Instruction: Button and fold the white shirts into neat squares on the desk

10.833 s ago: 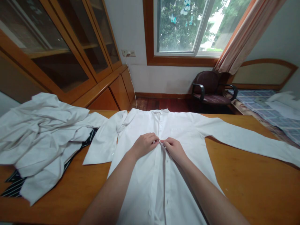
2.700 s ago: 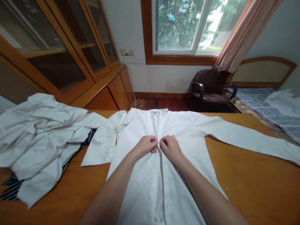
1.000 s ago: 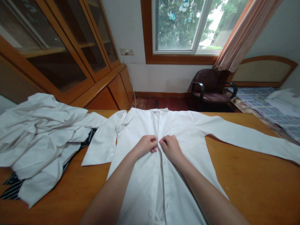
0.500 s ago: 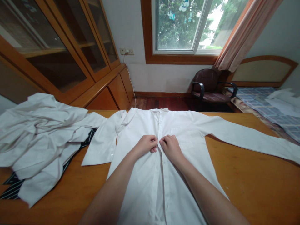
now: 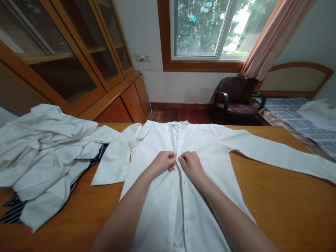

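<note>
A white long-sleeved shirt [image 5: 210, 140] lies spread front side up, its collar at the far edge of the table. One sleeve stretches out to the right; the other is bent down on the left. At chest height my left hand [image 5: 166, 161] pinches the left edge of the shirt's front opening. Facing it, my right hand [image 5: 191, 163] pinches the right edge, with a narrow gap between the two hands. Below them the front hangs slightly apart, with buttonholes showing along the right strip. Any button between my fingertips is too small to make out.
Crumpled white clothes [image 5: 52, 147] with a dark striped cloth [image 5: 15, 213] under them are heaped on the left of the wooden table [image 5: 283, 196]. Beyond it stand a glass-door cabinet [image 5: 110, 94], an armchair [image 5: 233, 94] and a bed [image 5: 301, 115]. A white cable [image 5: 147, 85] hangs from a wall socket.
</note>
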Available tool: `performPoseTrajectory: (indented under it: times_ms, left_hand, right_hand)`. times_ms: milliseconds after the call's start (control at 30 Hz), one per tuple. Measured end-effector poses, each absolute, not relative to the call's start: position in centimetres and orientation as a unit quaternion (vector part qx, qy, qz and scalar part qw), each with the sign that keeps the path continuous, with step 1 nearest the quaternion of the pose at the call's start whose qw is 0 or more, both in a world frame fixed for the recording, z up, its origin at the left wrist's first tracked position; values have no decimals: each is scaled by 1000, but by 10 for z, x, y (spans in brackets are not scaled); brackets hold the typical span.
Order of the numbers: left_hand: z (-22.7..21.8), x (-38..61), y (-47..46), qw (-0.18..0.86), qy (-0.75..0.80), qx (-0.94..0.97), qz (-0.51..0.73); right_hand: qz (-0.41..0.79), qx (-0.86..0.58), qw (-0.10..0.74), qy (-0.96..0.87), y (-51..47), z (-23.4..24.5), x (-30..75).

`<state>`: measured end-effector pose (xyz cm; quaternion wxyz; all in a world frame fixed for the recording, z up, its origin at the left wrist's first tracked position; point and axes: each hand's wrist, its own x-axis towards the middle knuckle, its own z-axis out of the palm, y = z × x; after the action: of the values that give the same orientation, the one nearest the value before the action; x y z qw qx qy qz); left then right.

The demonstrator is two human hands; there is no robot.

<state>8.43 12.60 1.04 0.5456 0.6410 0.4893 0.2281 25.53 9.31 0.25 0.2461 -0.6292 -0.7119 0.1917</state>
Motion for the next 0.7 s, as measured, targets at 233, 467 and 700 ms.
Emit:
performPoseTrajectory:
  times_ms: [233, 467, 700]
  left_hand:
    - [13, 84, 125, 538, 495, 645, 223]
    - [14, 86, 125, 533, 501, 646, 217]
    - [12, 87, 126, 536, 501, 647, 209]
  right_hand:
    - [193, -629, 246, -712, 94, 2, 255]
    - [197, -621, 263, -711, 94, 1, 257]
    - [210, -611, 287, -707, 95, -1, 257]
